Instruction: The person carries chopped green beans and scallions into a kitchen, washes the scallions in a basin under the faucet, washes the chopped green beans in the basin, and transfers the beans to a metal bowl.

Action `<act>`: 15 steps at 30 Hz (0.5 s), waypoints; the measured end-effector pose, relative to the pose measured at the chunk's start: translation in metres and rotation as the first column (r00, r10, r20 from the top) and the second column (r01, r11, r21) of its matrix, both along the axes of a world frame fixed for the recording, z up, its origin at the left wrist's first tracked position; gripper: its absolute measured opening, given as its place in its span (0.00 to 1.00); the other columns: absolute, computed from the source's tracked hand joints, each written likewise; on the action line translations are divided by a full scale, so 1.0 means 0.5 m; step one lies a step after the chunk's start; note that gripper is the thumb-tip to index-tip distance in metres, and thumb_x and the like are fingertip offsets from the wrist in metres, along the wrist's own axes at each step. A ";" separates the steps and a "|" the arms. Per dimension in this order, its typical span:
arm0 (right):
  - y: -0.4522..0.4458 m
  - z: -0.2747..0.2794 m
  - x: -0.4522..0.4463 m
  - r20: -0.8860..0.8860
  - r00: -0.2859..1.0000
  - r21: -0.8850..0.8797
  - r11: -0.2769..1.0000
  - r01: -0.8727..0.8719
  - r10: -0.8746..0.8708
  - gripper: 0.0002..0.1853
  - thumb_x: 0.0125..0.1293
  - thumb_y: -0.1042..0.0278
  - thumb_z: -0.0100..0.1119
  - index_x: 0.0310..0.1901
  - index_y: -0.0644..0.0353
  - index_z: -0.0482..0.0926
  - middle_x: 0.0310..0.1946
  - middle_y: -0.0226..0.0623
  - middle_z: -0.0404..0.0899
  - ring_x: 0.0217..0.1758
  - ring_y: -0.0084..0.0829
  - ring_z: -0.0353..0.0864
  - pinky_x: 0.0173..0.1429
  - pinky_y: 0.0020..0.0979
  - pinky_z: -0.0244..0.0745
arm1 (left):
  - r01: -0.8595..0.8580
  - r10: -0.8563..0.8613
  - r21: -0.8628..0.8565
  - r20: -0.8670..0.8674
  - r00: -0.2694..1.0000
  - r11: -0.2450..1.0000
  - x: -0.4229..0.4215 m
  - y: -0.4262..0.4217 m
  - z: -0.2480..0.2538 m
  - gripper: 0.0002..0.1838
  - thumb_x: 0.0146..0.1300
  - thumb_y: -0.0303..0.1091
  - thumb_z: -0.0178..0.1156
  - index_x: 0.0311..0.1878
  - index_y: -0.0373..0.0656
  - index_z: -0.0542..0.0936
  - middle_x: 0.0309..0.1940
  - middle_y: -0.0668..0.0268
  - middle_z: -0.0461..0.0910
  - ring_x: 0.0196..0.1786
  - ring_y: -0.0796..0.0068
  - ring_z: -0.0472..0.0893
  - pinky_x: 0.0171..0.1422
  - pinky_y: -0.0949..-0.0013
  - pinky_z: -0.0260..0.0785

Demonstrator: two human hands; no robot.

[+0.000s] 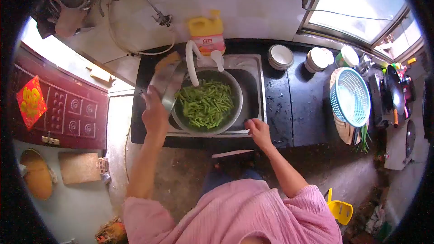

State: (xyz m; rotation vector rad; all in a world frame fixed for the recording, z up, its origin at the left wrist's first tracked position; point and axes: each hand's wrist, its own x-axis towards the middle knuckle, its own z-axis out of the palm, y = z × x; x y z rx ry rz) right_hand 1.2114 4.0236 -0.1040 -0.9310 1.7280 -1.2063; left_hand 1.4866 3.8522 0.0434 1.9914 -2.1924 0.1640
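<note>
A large metal basin (237, 88) rests in the sink (257, 77) and holds cut green beans (208, 104). My left hand (153, 106) grips a shiny metal bowl (167, 83), tilted at the basin's left rim; its outline is slightly blurred. My right hand (258, 132) is at the sink's front right edge, fingers curled together, with a small dark thing at the fingertips that I cannot make out. The white faucet (191, 63) curves over the back of the basin.
Behind the sink stands a yellow jug (206, 34). Stacked bowls (281, 57) sit on the black counter (278, 104), right of the sink. Farther right are a blue colander (350, 97), green onions (364, 138) and a wok (394, 89).
</note>
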 end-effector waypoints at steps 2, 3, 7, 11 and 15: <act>-0.062 0.018 0.015 -0.046 0.994 -0.014 0.995 -0.096 0.096 0.15 0.64 0.61 0.49 0.31 0.65 0.79 0.21 0.30 0.76 0.24 0.19 0.72 0.29 0.22 0.68 | -0.052 0.058 0.037 -0.191 0.980 0.998 0.021 0.009 0.026 0.33 0.58 0.28 0.50 0.67 0.41 0.52 0.62 0.46 0.60 0.54 0.46 0.72 0.53 0.54 0.69; -0.093 0.011 0.021 -0.100 0.991 -0.038 0.995 -0.094 0.090 0.15 0.64 0.61 0.50 0.30 0.65 0.79 0.21 0.30 0.76 0.24 0.19 0.72 0.28 0.23 0.67 | -0.075 0.090 0.064 -0.284 0.955 0.995 0.034 0.019 0.038 0.33 0.58 0.29 0.50 0.67 0.42 0.53 0.63 0.48 0.60 0.56 0.47 0.71 0.54 0.54 0.68; -0.266 -0.092 0.031 -0.173 0.984 -0.109 0.992 -0.056 0.037 0.15 0.63 0.60 0.50 0.26 0.63 0.78 0.19 0.28 0.73 0.23 0.21 0.73 0.26 0.26 0.68 | -0.064 0.003 -0.096 -0.532 0.846 0.993 0.132 0.020 -0.010 0.32 0.57 0.30 0.52 0.65 0.37 0.55 0.55 0.48 0.68 0.55 0.50 0.73 0.61 0.57 0.63; -0.414 -0.096 0.017 0.431 0.900 0.005 0.997 -0.075 0.065 0.11 0.61 0.66 0.50 0.25 0.60 0.76 0.21 0.31 0.76 0.23 0.30 0.76 0.29 0.31 0.70 | -0.096 0.359 0.349 -0.857 0.370 0.932 0.165 0.059 0.022 0.30 0.55 0.27 0.51 0.63 0.38 0.57 0.51 0.52 0.69 0.47 0.58 0.76 0.41 0.61 0.73; -0.526 -0.134 0.012 -0.062 0.987 -0.162 0.974 -0.156 0.147 0.07 0.59 0.67 0.50 0.29 0.58 0.76 0.26 0.37 0.78 0.29 0.38 0.78 0.33 0.35 0.72 | 0.035 0.218 0.224 -0.969 0.120 0.974 0.216 0.083 -0.098 0.29 0.53 0.25 0.50 0.61 0.38 0.58 0.47 0.52 0.69 0.34 0.62 0.79 0.17 0.69 0.78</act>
